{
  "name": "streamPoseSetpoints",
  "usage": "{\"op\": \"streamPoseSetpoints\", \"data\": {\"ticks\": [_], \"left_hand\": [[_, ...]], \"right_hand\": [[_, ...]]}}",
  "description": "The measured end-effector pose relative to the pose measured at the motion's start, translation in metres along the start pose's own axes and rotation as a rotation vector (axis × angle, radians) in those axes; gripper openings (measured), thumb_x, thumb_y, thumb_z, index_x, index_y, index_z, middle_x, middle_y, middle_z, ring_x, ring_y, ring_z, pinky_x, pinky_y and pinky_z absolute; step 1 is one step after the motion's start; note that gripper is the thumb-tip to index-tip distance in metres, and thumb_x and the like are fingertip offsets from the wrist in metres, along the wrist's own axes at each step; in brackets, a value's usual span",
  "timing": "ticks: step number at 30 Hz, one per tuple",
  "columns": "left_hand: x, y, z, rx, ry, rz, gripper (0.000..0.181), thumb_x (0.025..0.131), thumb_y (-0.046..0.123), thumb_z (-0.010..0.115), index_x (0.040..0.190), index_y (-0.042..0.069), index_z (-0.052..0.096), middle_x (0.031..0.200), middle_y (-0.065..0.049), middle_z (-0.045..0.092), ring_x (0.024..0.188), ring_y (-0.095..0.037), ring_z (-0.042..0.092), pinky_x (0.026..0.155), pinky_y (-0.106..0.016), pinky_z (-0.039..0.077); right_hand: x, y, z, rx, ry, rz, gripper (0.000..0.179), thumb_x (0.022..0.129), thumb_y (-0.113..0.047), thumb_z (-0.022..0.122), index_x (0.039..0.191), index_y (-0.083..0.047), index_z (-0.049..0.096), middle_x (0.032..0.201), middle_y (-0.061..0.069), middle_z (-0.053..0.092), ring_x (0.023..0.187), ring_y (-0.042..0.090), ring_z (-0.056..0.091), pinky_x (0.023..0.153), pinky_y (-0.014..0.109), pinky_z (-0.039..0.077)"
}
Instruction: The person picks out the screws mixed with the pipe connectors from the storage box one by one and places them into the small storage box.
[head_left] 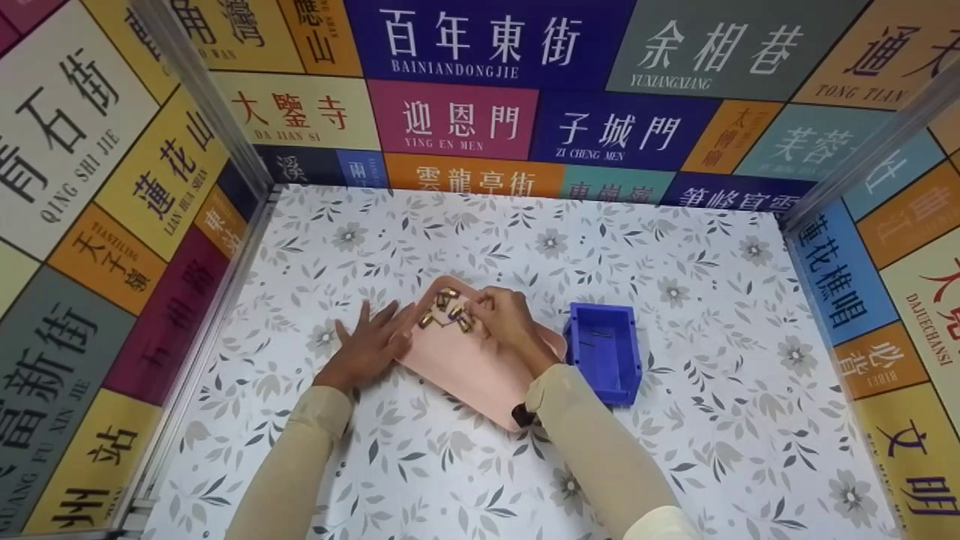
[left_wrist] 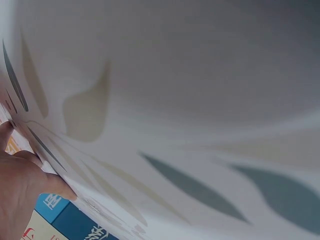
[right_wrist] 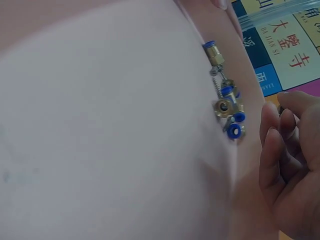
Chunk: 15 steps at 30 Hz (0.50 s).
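Note:
A pink tray (head_left: 472, 367) lies slanted on the table, with several brass push-in fittings (head_left: 465, 322) with blue rings grouped at its far end. Thin springs (right_wrist: 217, 86) lie among those fittings in the right wrist view. My left hand (head_left: 373, 343) rests at the tray's left edge, fingers spread. Above the tray, beside the fittings, is my right hand (head_left: 506, 321). Its thumb and fingertips pinch a small dark metal piece (right_wrist: 281, 108), mostly hidden by the fingers. Only part of the left hand (left_wrist: 25, 187) shows in the left wrist view, against the flowered surface.
A blue plastic box (head_left: 604, 352) stands right of the tray, with a few thin metal pieces (head_left: 600, 334) inside. Flowered covering spreads over the table (head_left: 720, 420). Panels with printed characters (head_left: 457, 120) wall in the back and both sides.

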<state>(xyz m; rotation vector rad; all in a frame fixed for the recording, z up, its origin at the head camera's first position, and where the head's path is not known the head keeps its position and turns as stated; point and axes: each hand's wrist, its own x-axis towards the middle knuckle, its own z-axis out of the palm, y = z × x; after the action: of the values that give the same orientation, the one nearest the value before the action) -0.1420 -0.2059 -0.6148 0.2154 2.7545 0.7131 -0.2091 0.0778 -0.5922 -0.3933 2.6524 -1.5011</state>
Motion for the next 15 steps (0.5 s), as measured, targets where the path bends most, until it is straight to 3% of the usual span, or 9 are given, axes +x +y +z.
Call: {"op": "streamPoseSetpoints", "data": {"ticks": [8, 15], "left_hand": [[0.0, -0.001, 0.0, -0.006, -0.001, -0.007, 0.062, 0.103, 0.069, 0.021, 0.161, 0.049, 0.014, 0.172, 0.01, 0.014, 0.158, -0.043, -0.01, 0.111, -0.08, -0.017], [0.0, -0.001, 0.001, -0.001, 0.006, 0.0, 0.063, 0.104, 0.069, 0.021, 0.162, 0.046, 0.016, 0.172, 0.009, 0.015, 0.157, -0.045, -0.009, 0.109, -0.081, -0.017]], "right_hand": [[0.0, -0.006, -0.015, 0.034, 0.005, 0.007, 0.014, 0.096, -0.023, 0.072, 0.091, -0.01, 0.076, 0.058, 0.0, 0.061, 0.046, 0.026, 0.067, 0.045, 0.022, 0.047], [-0.004, -0.008, -0.032, 0.054, 0.025, 0.008, 0.014, 0.097, -0.023, 0.071, 0.091, -0.011, 0.075, 0.057, 0.001, 0.058, 0.048, 0.029, 0.066, 0.043, 0.024, 0.043]]}}
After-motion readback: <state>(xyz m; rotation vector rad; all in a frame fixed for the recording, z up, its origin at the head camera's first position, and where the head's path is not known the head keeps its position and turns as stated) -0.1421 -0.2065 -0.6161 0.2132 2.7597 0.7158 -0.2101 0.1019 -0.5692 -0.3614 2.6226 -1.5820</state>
